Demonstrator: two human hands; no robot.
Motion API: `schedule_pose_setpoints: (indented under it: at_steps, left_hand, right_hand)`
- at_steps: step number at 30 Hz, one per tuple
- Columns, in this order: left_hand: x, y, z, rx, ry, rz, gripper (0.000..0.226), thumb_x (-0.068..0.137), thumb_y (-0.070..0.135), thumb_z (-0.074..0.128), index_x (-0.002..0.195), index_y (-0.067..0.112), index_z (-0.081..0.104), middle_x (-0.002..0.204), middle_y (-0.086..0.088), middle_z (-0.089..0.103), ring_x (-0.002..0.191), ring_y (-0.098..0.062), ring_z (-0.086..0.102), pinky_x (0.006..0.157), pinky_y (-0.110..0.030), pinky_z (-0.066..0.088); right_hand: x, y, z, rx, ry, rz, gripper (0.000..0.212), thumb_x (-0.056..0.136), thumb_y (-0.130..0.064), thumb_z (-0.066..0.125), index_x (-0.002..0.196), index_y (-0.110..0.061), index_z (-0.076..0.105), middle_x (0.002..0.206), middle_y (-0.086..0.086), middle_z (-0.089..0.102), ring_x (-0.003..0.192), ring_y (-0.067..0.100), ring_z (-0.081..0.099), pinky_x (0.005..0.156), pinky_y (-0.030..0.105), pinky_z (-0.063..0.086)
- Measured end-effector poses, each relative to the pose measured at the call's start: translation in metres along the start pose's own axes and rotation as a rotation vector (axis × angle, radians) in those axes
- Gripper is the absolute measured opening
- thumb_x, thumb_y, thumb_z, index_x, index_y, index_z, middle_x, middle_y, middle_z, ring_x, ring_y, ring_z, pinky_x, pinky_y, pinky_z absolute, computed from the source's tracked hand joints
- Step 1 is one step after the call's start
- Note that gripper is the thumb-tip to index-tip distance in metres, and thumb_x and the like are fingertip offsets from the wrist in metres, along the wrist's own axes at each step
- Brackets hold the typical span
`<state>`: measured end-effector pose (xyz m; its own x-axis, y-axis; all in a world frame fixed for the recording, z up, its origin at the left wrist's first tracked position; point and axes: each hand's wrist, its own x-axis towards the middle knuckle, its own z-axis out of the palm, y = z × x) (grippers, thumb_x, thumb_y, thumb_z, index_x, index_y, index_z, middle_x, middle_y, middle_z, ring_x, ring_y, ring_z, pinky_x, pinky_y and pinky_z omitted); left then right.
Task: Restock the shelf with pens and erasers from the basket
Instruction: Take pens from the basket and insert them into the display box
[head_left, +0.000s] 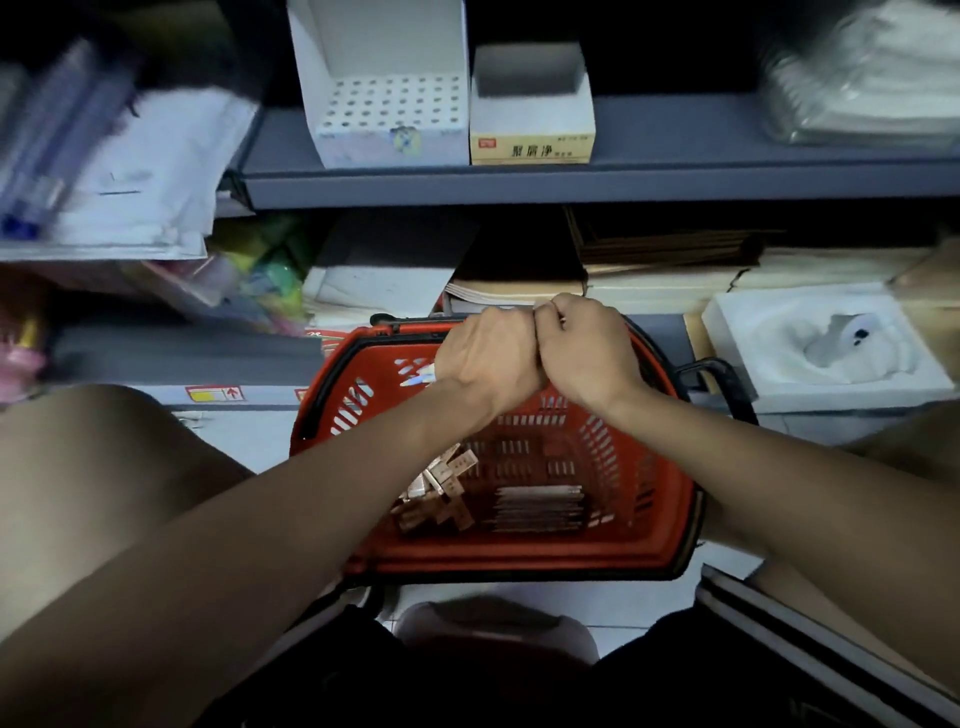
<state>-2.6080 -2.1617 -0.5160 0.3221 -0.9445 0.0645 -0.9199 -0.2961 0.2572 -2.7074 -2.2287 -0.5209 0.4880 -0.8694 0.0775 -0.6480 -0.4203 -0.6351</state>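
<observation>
Nearest, the red basket (670, 499) sits on the floor between the person's knees, with a heap of small erasers (441, 491) beside a flat stack of pens (537, 509) on its bottom. Above its far rim the left hand (485, 358) and right hand (584, 351) meet knuckle to knuckle, fingers curled shut around something too hidden to identify. Beyond, the grey shelf (727, 156) carries a white perforated pen box (389, 111) touching a yellowish eraser box (532, 132); blurred packets flank them.
</observation>
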Motion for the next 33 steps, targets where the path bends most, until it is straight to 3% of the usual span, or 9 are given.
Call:
schedule_pose_setpoints:
  at_steps: [7,11,14,17,21,25,27,29,33]
  left_hand:
    - [0.002,-0.008,-0.021,-0.058,0.166,0.076,0.03,0.089,0.024,0.06,0.116,0.013,0.052,0.095,-0.016,0.072,0.086,-0.045,0.068,0.067,-0.042,0.047]
    - [0.004,-0.02,-0.022,0.033,0.209,0.085,0.028,0.098,0.038,0.057,0.115,0.016,0.055,0.091,-0.009,0.072,0.079,-0.039,0.068,0.062,-0.037,0.043]
    - [0.008,-0.033,-0.025,0.098,0.243,0.052,0.029,0.102,0.044,0.055,0.115,0.018,0.06,0.082,-0.004,0.069,0.07,-0.033,0.067,0.057,-0.034,0.038]
    - [0.015,-0.041,-0.035,0.184,0.225,0.025,0.025,0.101,0.043,0.054,0.106,0.019,0.059,0.078,-0.006,0.069,0.066,-0.033,0.065,0.057,-0.034,0.036]
    - [0.018,-0.051,-0.051,0.258,0.165,-0.004,0.023,0.096,0.04,0.053,0.103,0.02,0.062,0.081,-0.011,0.069,0.07,-0.038,0.064,0.059,-0.036,0.035]
    - [0.019,-0.058,-0.064,0.169,0.092,0.031,0.021,0.096,0.036,0.053,0.104,0.021,0.064,0.08,-0.009,0.068,0.071,-0.035,0.063,0.06,-0.035,0.034]
    - [0.025,-0.062,-0.071,0.067,0.06,0.048,0.01,0.094,0.035,0.056,0.09,0.026,0.059,0.077,-0.008,0.068,0.071,-0.035,0.063,0.06,-0.035,0.033]
    - [0.03,-0.064,-0.076,-0.008,0.062,0.034,0.024,0.093,0.034,0.059,0.075,0.028,0.044,0.071,-0.006,0.065,0.069,-0.035,0.061,0.059,-0.034,0.031]
    - [0.033,-0.072,-0.074,-0.058,0.118,0.001,0.026,0.09,0.032,0.062,0.072,0.026,0.044,0.071,-0.006,0.067,0.07,-0.037,0.063,0.057,-0.034,0.032]
  right_hand:
    - [0.021,-0.019,-0.02,-0.03,0.057,-0.177,0.041,0.103,-0.026,0.05,0.064,-0.015,0.05,0.072,0.021,0.067,0.075,0.04,0.062,0.064,0.034,0.026]
    - [0.038,-0.017,-0.03,-0.035,0.091,-0.21,0.042,0.103,-0.025,0.05,0.062,-0.014,0.049,0.062,0.015,0.061,0.068,0.039,0.059,0.061,0.036,0.028]
    - [0.051,-0.019,-0.036,0.005,0.119,-0.185,0.045,0.103,-0.025,0.048,0.059,-0.015,0.046,0.052,-0.001,0.044,0.056,0.029,0.048,0.06,0.035,0.023]
    - [0.055,-0.029,-0.033,0.065,0.118,-0.142,0.049,0.103,-0.025,0.048,0.056,-0.017,0.042,0.05,-0.003,0.041,0.049,0.016,0.04,0.058,0.038,0.017]
    - [0.051,-0.035,-0.031,0.172,0.048,-0.128,0.052,0.104,-0.028,0.05,0.055,-0.015,0.039,0.05,0.001,0.042,0.05,0.015,0.042,0.052,0.034,0.029]
    - [0.056,-0.038,-0.04,0.218,-0.005,-0.325,0.043,0.104,-0.035,0.053,0.062,-0.024,0.049,0.05,-0.004,0.046,0.049,0.014,0.046,0.053,0.038,0.035]
    - [0.06,-0.043,-0.04,0.237,0.017,-0.409,0.038,0.103,-0.039,0.047,0.072,-0.024,0.062,0.053,-0.004,0.053,0.048,0.014,0.049,0.049,0.04,0.039]
    - [0.065,-0.05,-0.033,0.266,0.07,-0.412,0.046,0.104,-0.042,0.043,0.076,-0.016,0.068,0.052,0.001,0.053,0.046,0.017,0.048,0.047,0.042,0.037]
    - [0.071,-0.064,-0.017,0.267,0.171,-0.389,0.053,0.107,-0.04,0.046,0.069,-0.01,0.067,0.05,0.004,0.055,0.045,0.02,0.05,0.048,0.043,0.036]
